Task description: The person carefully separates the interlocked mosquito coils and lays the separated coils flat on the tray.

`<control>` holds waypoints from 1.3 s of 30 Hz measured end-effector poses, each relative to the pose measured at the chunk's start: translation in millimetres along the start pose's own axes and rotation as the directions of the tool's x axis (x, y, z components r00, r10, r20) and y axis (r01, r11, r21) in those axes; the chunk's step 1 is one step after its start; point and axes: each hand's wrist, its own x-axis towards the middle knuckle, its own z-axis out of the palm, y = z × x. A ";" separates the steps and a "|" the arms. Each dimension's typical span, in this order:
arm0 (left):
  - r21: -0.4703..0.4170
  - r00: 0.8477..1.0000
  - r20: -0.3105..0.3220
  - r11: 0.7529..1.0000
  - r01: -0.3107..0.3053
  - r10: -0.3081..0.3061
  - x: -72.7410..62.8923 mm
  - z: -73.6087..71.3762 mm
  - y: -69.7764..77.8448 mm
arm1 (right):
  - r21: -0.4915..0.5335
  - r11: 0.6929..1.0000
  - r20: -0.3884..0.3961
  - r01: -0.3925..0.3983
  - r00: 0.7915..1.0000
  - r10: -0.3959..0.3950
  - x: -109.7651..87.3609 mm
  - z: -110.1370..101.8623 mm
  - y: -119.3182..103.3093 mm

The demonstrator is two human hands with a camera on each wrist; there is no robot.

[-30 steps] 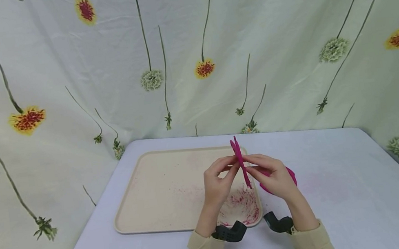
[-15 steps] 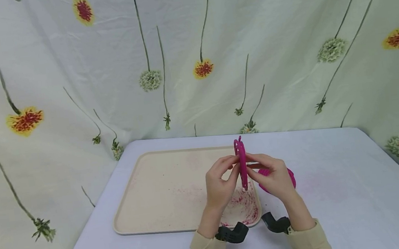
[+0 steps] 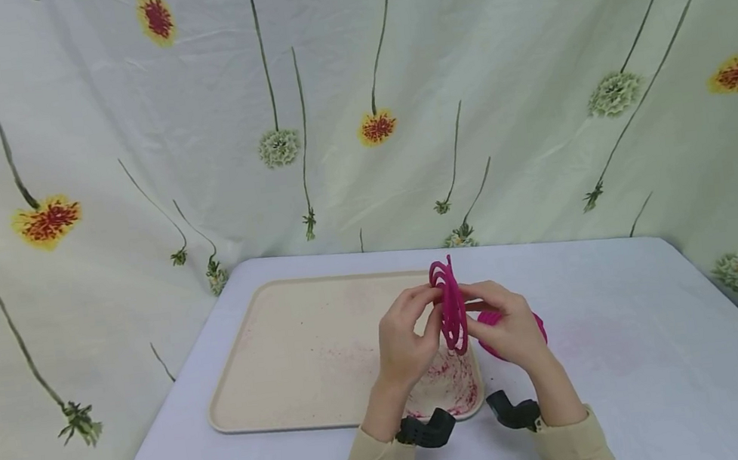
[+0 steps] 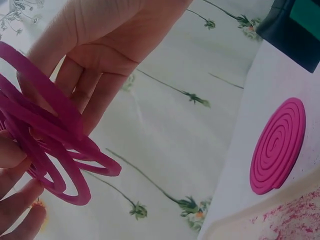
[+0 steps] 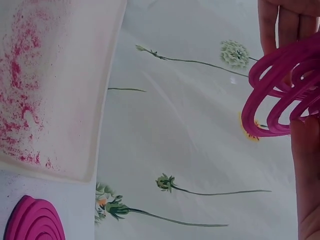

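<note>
Between my two hands a bright pink spiral mosquito coil (image 3: 453, 311) is held up on edge over the tray's right side. My left hand (image 3: 404, 341) pinches it from the left with thumb and fingers. From the other side my right hand (image 3: 511, 326) pinches it too. Gaps show between its rings, which stand spread apart in the left wrist view; whether it is one coil or two interlocked, I cannot tell. A second pink coil (image 4: 277, 146) lies flat on the table, partly hidden behind my right hand in the head view.
A beige tray (image 3: 274, 355) lies on the white table (image 3: 632, 382), with pink powder and crumbs (image 3: 451, 384) at its near right corner. Behind the table hangs a flowered cloth (image 3: 493, 56). A dark camera mount sits on each wrist.
The held coil has turned from nearly edge-on to showing more of its face, and its rings have spread apart. Both hands stay in nearly the same place.
</note>
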 end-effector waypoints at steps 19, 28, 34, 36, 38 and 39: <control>0.035 0.986 0.157 0.998 0.043 -0.048 0.9 -4.1 8.5 | 0.163 0.983 0.046 -0.089 0.996 0.082 -7.8 -1.3 30.4; 0.180 0.990 0.138 0.984 -0.011 -0.014 2.2 -6.1 6.1 | 0.024 0.997 0.021 -0.076 0.997 0.076 -7.0 -5.6 30.9; 0.255 0.992 0.128 0.966 -0.038 0.005 2.7 -6.4 7.6 | -0.015 0.996 -0.005 -0.084 0.996 0.084 -7.3 -7.5 29.3; 0.242 0.994 0.113 0.970 -0.016 -0.012 2.2 -6.4 8.6 | -0.007 0.994 -0.020 -0.111 0.994 0.111 -7.5 -7.3 29.4; 0.197 0.993 0.109 0.980 0.011 -0.034 1.8 -5.8 9.0 | 0.017 0.989 -0.017 -0.144 0.989 0.144 -7.7 -6.8 29.1; 0.162 0.993 0.114 0.986 0.024 -0.043 1.6 -5.4 9.2 | 0.029 0.987 -0.009 -0.160 0.987 0.161 -8.0 -6.6 29.5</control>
